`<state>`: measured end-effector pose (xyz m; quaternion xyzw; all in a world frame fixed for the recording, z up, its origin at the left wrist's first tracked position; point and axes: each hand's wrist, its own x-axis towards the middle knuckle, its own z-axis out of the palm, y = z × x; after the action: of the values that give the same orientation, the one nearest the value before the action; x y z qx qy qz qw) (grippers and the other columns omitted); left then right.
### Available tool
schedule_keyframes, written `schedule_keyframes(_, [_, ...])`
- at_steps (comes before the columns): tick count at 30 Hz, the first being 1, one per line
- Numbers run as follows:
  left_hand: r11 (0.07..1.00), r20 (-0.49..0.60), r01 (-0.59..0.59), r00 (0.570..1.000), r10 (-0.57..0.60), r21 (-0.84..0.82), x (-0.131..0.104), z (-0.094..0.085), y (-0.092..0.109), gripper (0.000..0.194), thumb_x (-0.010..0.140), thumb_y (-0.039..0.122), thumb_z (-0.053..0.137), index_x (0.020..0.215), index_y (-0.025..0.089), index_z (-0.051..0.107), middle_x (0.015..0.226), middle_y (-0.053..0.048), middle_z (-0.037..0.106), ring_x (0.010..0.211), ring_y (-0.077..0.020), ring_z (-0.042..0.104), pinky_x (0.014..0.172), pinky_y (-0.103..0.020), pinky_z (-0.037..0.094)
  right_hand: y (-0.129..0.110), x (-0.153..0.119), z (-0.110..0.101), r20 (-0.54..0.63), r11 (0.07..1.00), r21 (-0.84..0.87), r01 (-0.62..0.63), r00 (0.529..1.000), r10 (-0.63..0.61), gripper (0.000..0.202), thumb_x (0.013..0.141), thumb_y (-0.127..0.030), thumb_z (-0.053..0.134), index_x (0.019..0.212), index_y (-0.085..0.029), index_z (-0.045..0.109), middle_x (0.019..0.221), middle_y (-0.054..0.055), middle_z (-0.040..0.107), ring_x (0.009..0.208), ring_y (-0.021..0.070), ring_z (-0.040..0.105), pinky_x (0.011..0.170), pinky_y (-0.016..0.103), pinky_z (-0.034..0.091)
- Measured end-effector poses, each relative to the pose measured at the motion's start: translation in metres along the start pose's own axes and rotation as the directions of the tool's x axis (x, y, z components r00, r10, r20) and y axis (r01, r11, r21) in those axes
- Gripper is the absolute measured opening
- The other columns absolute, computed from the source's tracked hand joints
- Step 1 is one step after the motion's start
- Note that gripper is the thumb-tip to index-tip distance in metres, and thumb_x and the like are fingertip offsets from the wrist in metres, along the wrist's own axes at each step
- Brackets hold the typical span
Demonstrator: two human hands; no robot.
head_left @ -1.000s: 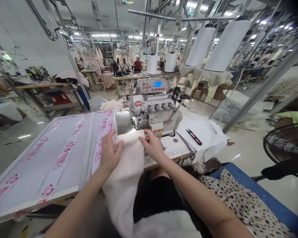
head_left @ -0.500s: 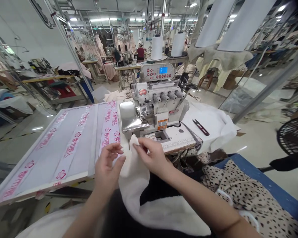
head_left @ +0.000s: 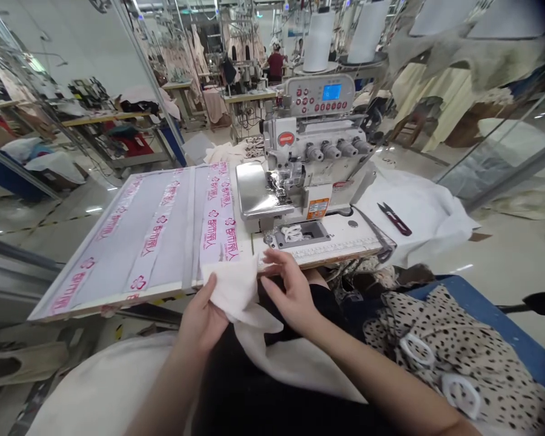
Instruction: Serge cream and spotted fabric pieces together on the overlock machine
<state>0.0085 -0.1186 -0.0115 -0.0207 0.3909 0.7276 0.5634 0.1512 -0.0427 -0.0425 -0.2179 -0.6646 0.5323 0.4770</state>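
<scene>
A strip of cream fabric [head_left: 234, 289] hangs from my left hand [head_left: 204, 318], whose thumb presses on it from above with the fingers underneath. The cloth's lower part trails down over my lap. Just right of its upper edge, my right hand [head_left: 290, 297] has its fingers apart with nothing gripped between them. Beyond both hands stands a white overlock sewing machine [head_left: 318, 145] with a lit blue display. Its shiny metal cover plate [head_left: 260, 191] is on the left side, and an open slot [head_left: 302, 233] in front of it holds white scraps.
Left of the machine lies a table extension [head_left: 140, 236] covered with pink-printed film. Dark red thread snips [head_left: 395, 219] rest on white fabric [head_left: 418, 206] to the right. Spotted fabric [head_left: 463, 339] lies over a blue surface at the lower right. Thread cones [head_left: 318, 42] stand behind.
My left hand has taken hold of the cream fabric, and my right hand has let go of its edge. The cloth is now spread wider and lower. The view has shifted left and down.
</scene>
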Motion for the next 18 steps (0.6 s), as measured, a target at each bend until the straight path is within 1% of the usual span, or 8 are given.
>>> schedule_keyframes(1, [1.000, 0.001, 0.015, 1.000, -0.015, -0.018, -0.001, 0.000, 0.000, 0.036, 0.091, 0.018, 0.037, 0.126, 0.011, 0.047, 0.111, -0.011, 0.061, 0.109, -0.0202, 0.054, 0.101, -0.032, 0.040, 0.005, 0.004, -0.003, 0.019, 0.990, 0.106, -0.090, 0.996, 0.088, 0.049, 0.078, -0.022, 0.058, 0.123, -0.024, 0.040, 0.121, 0.009, 0.049, 0.109, 0.0190, 0.049, 0.091, 0.034, 0.042])
schedule_keyframes(3, [0.998, 0.002, 0.054, 0.999, -0.054, -0.044, -0.002, -0.001, -0.001, 0.038, 0.092, 0.019, 0.036, 0.129, 0.012, 0.044, 0.114, -0.010, 0.060, 0.110, -0.0193, 0.053, 0.103, -0.031, 0.037, 0.014, 0.010, -0.005, 0.169, 0.909, 0.311, -0.278, 0.957, 0.235, 0.057, 0.074, -0.026, 0.063, 0.125, -0.024, 0.038, 0.121, 0.009, 0.050, 0.113, 0.0190, 0.048, 0.095, 0.035, 0.038])
schedule_keyframes(5, [0.994, 0.017, 0.087, 0.996, -0.086, -0.059, -0.001, -0.003, 0.000, 0.040, 0.092, 0.019, 0.034, 0.131, 0.012, 0.041, 0.115, -0.010, 0.059, 0.112, -0.0190, 0.051, 0.104, -0.031, 0.035, 0.020, 0.011, -0.005, 0.293, 0.804, 0.424, -0.416, 0.903, 0.313, 0.054, 0.070, -0.028, 0.068, 0.119, -0.022, 0.046, 0.111, 0.007, 0.057, 0.105, 0.0180, 0.052, 0.093, 0.033, 0.039])
schedule_keyframes(6, [0.994, 0.025, 0.093, 0.995, -0.092, -0.062, -0.001, -0.004, 0.000, 0.041, 0.092, 0.019, 0.034, 0.132, 0.012, 0.039, 0.115, -0.010, 0.058, 0.113, -0.0191, 0.050, 0.105, -0.031, 0.034, 0.022, 0.011, -0.005, 0.306, 0.769, 0.451, -0.452, 0.888, 0.343, 0.048, 0.068, -0.028, 0.070, 0.112, -0.020, 0.052, 0.104, 0.005, 0.060, 0.098, 0.0170, 0.055, 0.089, 0.031, 0.040])
schedule_keyframes(9, [0.996, 0.032, 0.069, 0.997, -0.067, -0.055, -0.001, -0.006, 0.002, 0.043, 0.092, 0.021, 0.035, 0.135, 0.013, 0.035, 0.118, -0.010, 0.057, 0.114, -0.0198, 0.049, 0.105, -0.033, 0.033, 0.023, 0.008, -0.005, 0.210, 0.740, 0.480, -0.470, 0.881, 0.424, 0.025, 0.066, -0.030, 0.072, 0.083, -0.016, 0.060, 0.078, 0.000, 0.061, 0.072, 0.0116, 0.054, 0.071, 0.023, 0.041])
schedule_keyframes(11, [0.998, 0.020, 0.045, 0.999, -0.044, -0.045, 0.000, -0.008, 0.002, 0.044, 0.093, 0.021, 0.034, 0.136, 0.012, 0.032, 0.118, -0.010, 0.056, 0.113, -0.0203, 0.050, 0.106, -0.034, 0.033, 0.021, 0.007, -0.007, 0.150, 0.758, 0.455, -0.467, 0.879, 0.452, 0.024, 0.066, -0.034, 0.072, 0.071, -0.015, 0.058, 0.067, -0.002, 0.056, 0.061, 0.0090, 0.047, 0.061, 0.021, 0.037])
schedule_keyframes(14, [0.999, 0.013, 0.028, 1.000, -0.028, -0.028, 0.001, -0.011, 0.002, 0.045, 0.093, 0.020, 0.033, 0.137, 0.012, 0.030, 0.118, -0.011, 0.055, 0.112, -0.0206, 0.051, 0.105, -0.035, 0.033, 0.017, 0.008, -0.011, 0.124, 0.804, 0.372, -0.463, 0.884, 0.451, 0.029, 0.067, -0.040, 0.069, 0.066, -0.015, 0.055, 0.060, -0.003, 0.050, 0.057, 0.0087, 0.040, 0.056, 0.021, 0.032])
schedule_keyframes(18, [1.000, 0.029, 0.016, 0.999, -0.015, -0.010, 0.004, -0.014, 0.000, 0.044, 0.093, 0.018, 0.035, 0.136, 0.012, 0.033, 0.120, -0.012, 0.054, 0.112, -0.0210, 0.051, 0.105, -0.036, 0.033, 0.015, 0.009, -0.013, 0.121, 0.836, 0.322, -0.445, 0.895, 0.430, 0.032, 0.069, -0.044, 0.066, 0.065, -0.015, 0.054, 0.059, -0.003, 0.045, 0.057, 0.0089, 0.036, 0.056, 0.021, 0.029])
